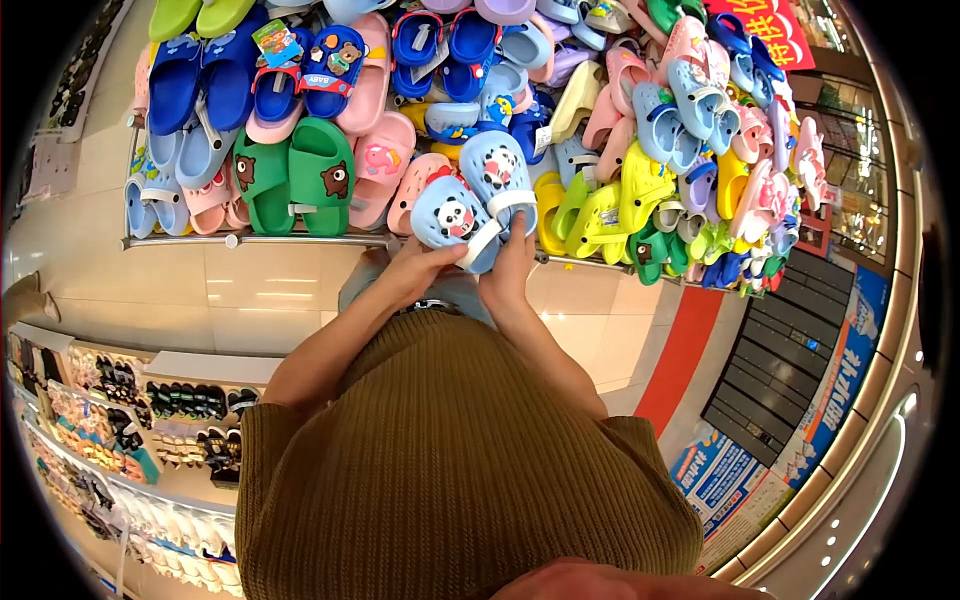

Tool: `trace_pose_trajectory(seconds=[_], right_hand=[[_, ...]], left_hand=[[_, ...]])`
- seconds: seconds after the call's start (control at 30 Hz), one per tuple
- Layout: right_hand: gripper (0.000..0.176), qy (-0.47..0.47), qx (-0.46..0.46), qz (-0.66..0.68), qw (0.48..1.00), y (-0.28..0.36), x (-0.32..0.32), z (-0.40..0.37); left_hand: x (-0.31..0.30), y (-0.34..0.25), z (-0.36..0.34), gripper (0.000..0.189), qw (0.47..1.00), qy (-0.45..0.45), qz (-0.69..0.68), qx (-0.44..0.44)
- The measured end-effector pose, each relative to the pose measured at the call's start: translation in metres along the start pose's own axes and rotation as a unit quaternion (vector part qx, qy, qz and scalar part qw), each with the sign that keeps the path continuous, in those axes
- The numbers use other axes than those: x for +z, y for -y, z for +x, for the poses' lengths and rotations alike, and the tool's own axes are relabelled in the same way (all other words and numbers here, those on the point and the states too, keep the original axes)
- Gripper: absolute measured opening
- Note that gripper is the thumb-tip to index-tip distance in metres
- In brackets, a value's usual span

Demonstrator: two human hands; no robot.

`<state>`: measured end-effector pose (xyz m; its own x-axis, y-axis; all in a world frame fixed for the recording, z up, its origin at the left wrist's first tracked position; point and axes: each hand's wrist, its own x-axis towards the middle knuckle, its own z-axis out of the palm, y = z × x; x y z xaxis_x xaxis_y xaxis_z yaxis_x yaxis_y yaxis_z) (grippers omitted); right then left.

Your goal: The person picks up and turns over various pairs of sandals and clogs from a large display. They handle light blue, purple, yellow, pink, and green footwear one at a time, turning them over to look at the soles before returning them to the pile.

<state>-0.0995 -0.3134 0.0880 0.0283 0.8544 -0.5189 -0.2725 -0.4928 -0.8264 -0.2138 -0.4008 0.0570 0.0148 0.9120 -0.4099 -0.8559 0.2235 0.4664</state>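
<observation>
A pair of light blue clogs with panda pictures is held in front of me, at the near edge of the shoe display. My left hand (422, 270) is closed on the left clog (447, 212), its thumb lying over the white heel strap. The right clog (497, 165) is gripped by my right hand (509, 262) at the heel end. The two clogs touch each other, toes pointing away from me. Fingers beneath the shoes are hidden. Just left of the pair lie pink slippers (383, 165) and green bear slippers (320, 175); to the right are yellow clogs (645, 185).
A metal rail (300, 240) runs along the display's near edge, with piled colourful slippers behind it. Shoe shelves (190, 400) stand at lower left. Dark floor panels (780, 350) and a red floor strip (680, 355) lie to the right. Someone's foot (45, 300) shows at far left.
</observation>
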Motion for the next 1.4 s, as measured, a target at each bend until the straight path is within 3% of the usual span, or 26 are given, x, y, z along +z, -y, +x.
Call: trace_pose_trajectory(seconds=[0.03, 0.13, 0.17, 0.2, 0.27, 0.3, 0.33, 0.43, 0.53, 0.6, 0.73, 0.83, 0.93, 0.97, 1.07, 1.2, 1.33, 1.4], right_hand=[[0.044, 0.007, -0.036, -0.029, 0.999, 0.000, -0.004, 0.006], [0.042, 0.029, -0.138, -0.172, 0.975, 0.010, -0.012, 0.022], [0.041, 0.032, -0.171, -0.225, 0.959, 0.015, -0.014, 0.024], [0.041, 0.053, -0.196, -0.285, 0.937, 0.022, -0.012, 0.024], [0.040, 0.094, -0.240, -0.400, 0.880, 0.034, -0.005, 0.018], [0.039, 0.121, -0.300, -0.423, 0.847, 0.033, -0.002, 0.019], [0.039, 0.137, -0.295, -0.435, 0.839, 0.034, 0.002, 0.015], [0.038, 0.182, -0.266, -0.465, 0.825, 0.048, 0.013, 0.000], [0.035, 0.213, -0.124, -0.461, 0.852, 0.063, 0.016, -0.005], [0.034, 0.244, -0.111, -0.409, 0.872, 0.059, 0.008, 0.003], [0.033, 0.283, -0.123, -0.390, 0.868, 0.060, 0.000, 0.006], [0.034, 0.305, -0.080, -0.357, 0.879, 0.051, -0.004, 0.011], [0.040, 0.327, -0.020, -0.328, 0.886, 0.057, 0.009, 0.005], [0.049, 0.336, 0.053, -0.332, 0.880, 0.071, 0.016, 0.004], [0.051, 0.322, 0.040, -0.378, 0.867, 0.084, 0.012, -0.004], [0.050, 0.391, 0.004, -0.484, 0.783, 0.076, -0.005, -0.008], [0.046, 0.432, 0.032, -0.429, 0.792, 0.080, -0.008, 0.004], [0.047, 0.392, -0.035, -0.526, 0.754, 0.078, -0.009, 0.007]], left_hand=[[0.005, -0.009, -0.003, 0.055, 0.999, 0.010, 0.040, 0.013], [-0.004, -0.012, 0.010, 0.053, 0.987, -0.103, -0.123, -0.001], [-0.009, -0.018, 0.016, 0.056, 0.989, -0.069, -0.122, 0.040], [-0.001, -0.030, 0.012, 0.061, 0.988, -0.113, -0.074, 0.078], [-0.010, -0.037, 0.022, 0.064, 0.991, -0.123, -0.028, 0.041], [-0.010, -0.033, 0.029, 0.064, 0.976, -0.210, 0.026, 0.048], [-0.011, -0.033, 0.028, 0.063, 0.965, -0.239, 0.095, 0.045], [-0.019, -0.021, 0.035, 0.065, 0.954, -0.278, 0.074, 0.082], [-0.018, -0.021, 0.030, 0.068, 0.940, -0.320, 0.104, 0.046], [-0.016, -0.025, 0.026, 0.072, 0.930, -0.336, 0.146, 0.022], [-0.025, -0.011, 0.037, 0.077, 0.957, -0.277, 0.080, -0.010], [-0.034, -0.005, 0.043, 0.072, 0.971, -0.237, -0.018, -0.042], [-0.036, -0.011, 0.048, 0.071, 0.976, -0.210, -0.037, -0.033], [-0.033, -0.010, 0.050, 0.071, 0.972, -0.230, -0.032, -0.023], [-0.035, -0.011, 0.057, 0.071, 0.966, -0.256, 0.029, 0.005], [-0.034, -0.018, 0.054, 0.071, 0.964, -0.248, 0.093, -0.016], [-0.016, -0.016, 0.049, 0.070, 0.974, -0.224, 0.003, -0.036], [-0.012, -0.018, 0.050, 0.071, 0.963, -0.267, 0.041, -0.009]])
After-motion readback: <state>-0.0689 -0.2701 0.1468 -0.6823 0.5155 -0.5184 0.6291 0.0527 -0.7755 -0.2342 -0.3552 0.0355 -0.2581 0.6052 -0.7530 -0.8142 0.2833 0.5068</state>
